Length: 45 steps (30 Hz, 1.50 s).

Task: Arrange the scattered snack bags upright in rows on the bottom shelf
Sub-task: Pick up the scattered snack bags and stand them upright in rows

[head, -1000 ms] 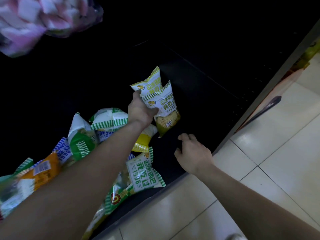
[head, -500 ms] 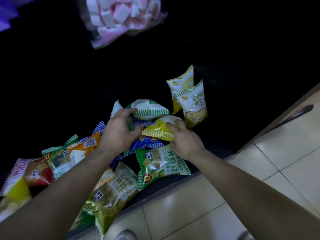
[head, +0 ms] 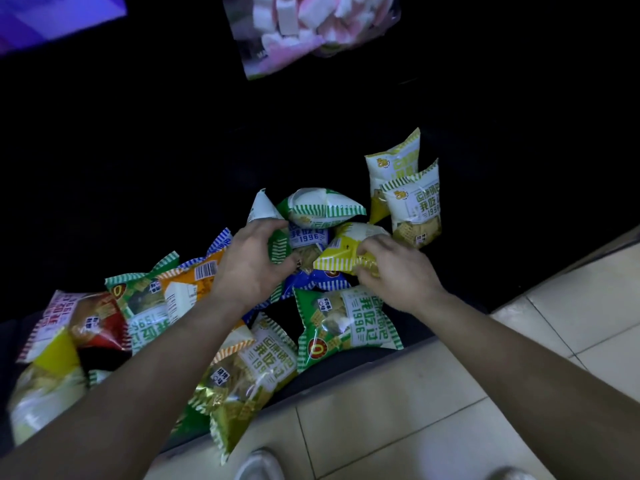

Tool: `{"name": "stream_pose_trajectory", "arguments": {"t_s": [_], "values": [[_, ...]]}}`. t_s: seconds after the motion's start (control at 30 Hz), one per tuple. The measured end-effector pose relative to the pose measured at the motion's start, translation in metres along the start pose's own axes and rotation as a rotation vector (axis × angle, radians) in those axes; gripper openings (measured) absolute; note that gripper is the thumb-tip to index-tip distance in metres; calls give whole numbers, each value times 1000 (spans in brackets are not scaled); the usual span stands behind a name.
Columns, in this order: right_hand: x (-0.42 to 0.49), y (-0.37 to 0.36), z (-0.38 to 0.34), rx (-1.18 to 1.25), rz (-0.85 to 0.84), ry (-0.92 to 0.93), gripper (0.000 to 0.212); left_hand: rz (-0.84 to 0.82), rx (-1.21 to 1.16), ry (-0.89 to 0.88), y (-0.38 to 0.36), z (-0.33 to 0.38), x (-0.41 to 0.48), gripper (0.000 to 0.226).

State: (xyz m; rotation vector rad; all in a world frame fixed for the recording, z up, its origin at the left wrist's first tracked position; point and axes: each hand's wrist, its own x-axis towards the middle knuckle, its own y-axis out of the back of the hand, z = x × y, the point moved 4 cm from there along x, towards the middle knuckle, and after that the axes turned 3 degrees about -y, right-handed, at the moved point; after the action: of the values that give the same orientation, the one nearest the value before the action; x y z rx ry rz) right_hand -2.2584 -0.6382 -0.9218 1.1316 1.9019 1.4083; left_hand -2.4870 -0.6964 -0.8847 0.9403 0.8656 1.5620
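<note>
One wide head-worn view looks forward and steeply down, near enough that the scattered snack bags (head: 349, 327) fill mid-frame. The bottom shelf (head: 485, 265) lies toward 11 o'clock, the tiled floor (head: 398, 410) toward 5 o'clock.

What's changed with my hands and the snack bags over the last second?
The left hand let go of the two upright bags, came back toward you and now grips a green-striped bag. The right hand, empty before, grips a yellow-striped bag. The upright pair stayed standing.
</note>
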Motion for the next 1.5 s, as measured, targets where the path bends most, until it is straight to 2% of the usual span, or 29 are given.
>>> {"name": "stream_pose_trajectory", "arguments": {"t_s": [0.1, 0.23, 0.3, 0.5, 0.8, 1.0, 1.13, 1.2, 1.3, 1.43, 1.5], "values": [[-6, -11, 10, -71, -95, -6, 36, -24, -7, 7, -4, -1, -3, 60], [-6, -22, 20, -118, -18, 32, 17, -27, 3, -1, -7, -1, -2, 61], [-5, -24, 21, -100, 25, 42, 18, -22, 5, -2, -8, 0, -1, 61], [9, 17, 14, 182, 284, -19, 4, 9, -7, -5, -7, 3, 1, 62], [19, 79, 42, 475, 445, -330, 6, 14, -136, 68, -4, 18, 3, 81], [16, 85, 58, 646, 429, -401, 20, -67, -304, 52, -15, 36, 13, 88], [10, 91, 64, 713, 369, -315, 15, -208, -452, -6, -25, 69, 30, 103], [5, 94, 68, 729, 343, -259, 9, -286, -541, -30, -29, 89, 39, 98], [-4, 99, 76, 739, 326, -262, 8, -339, -653, 1, -40, 115, 42, 63], [-26, 102, 89, 806, 375, -340, 11, -270, -694, 22, -62, 131, 41, 68], [-45, 99, 100, 817, 418, -433, 22, -213, -705, 66, -71, 137, 44, 70]]}}
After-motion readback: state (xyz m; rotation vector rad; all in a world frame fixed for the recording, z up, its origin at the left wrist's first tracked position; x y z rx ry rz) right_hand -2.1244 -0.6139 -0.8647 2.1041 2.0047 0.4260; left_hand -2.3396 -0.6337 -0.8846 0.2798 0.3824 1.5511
